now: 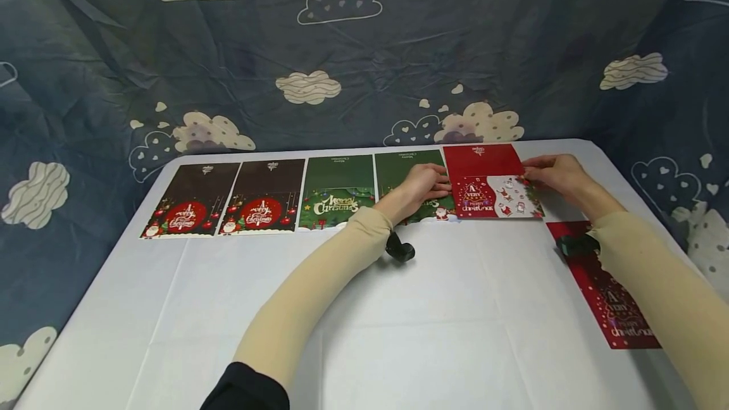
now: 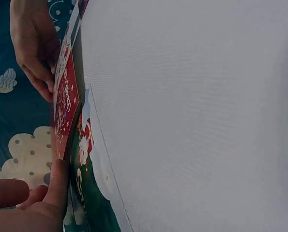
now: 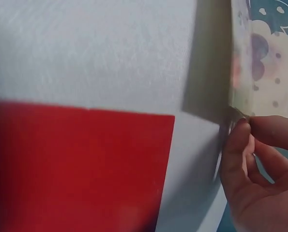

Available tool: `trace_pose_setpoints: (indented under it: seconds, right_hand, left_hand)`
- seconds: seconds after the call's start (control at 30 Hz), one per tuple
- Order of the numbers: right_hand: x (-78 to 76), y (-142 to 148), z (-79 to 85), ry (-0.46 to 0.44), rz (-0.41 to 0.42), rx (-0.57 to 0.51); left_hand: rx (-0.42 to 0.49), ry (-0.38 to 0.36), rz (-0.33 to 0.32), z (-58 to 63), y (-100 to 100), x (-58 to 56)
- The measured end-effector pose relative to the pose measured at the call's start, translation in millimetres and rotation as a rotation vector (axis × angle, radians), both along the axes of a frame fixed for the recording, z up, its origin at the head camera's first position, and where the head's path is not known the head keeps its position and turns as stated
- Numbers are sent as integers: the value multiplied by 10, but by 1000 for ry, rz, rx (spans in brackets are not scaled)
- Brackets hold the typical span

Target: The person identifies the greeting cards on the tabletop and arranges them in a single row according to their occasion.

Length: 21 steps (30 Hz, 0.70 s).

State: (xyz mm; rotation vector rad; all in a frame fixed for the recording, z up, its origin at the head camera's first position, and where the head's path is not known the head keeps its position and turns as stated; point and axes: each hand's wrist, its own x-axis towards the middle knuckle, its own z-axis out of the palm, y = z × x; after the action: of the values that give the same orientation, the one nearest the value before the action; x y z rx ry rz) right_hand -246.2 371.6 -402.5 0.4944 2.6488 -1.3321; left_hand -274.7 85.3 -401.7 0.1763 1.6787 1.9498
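My right hand [image 1: 560,176] pinches the right edge of an opened red-and-white Christmas card [image 1: 484,197] between thumb and fingertips. In the right wrist view the pinched card [image 3: 241,63] stands off the white surface and casts a shadow. At the card's left edge, over a green card [image 1: 404,173], is my left hand [image 1: 421,183]. A digit of the left hand touches the red-and-white card's edge in the left wrist view, the others lying apart from it. The green card's lower part is partly behind this hand.
Another green card [image 1: 340,176] and two dark cards with red ornaments [image 1: 270,179] [image 1: 205,182] continue the row to the left along the back of the white table [image 1: 427,334]. At the right, a red card [image 1: 609,290] lies partly under my right forearm. A cloud-patterned cloth [image 1: 398,49] hangs behind.
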Motion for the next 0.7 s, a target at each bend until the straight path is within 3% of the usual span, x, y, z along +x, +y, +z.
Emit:
trace_pose_setpoints:
  seconds: [0.7]
  right_hand:
    - [64,102,-56,1,69,30]
  left_hand:
    - [25,-9,-48,-4,-20,47]
